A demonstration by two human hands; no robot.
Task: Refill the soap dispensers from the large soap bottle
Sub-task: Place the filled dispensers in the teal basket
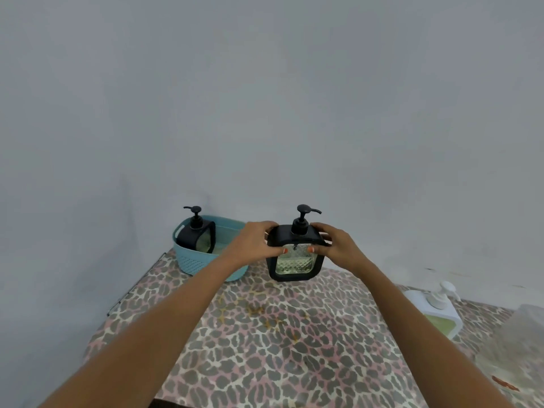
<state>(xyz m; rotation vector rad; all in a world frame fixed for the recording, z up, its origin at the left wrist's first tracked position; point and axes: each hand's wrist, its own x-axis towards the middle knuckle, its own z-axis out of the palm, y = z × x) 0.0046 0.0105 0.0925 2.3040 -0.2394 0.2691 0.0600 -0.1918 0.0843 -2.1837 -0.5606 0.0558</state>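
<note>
1. Black-framed glass soap dispenser stood upright on leopard-print surface, partly full.
2. Left hand and right hand gripped its upper corners, fingers wrapped tight.
3. Second dispenser sat in teal basket, left.
4. White soap bottle stood far right.
</note>
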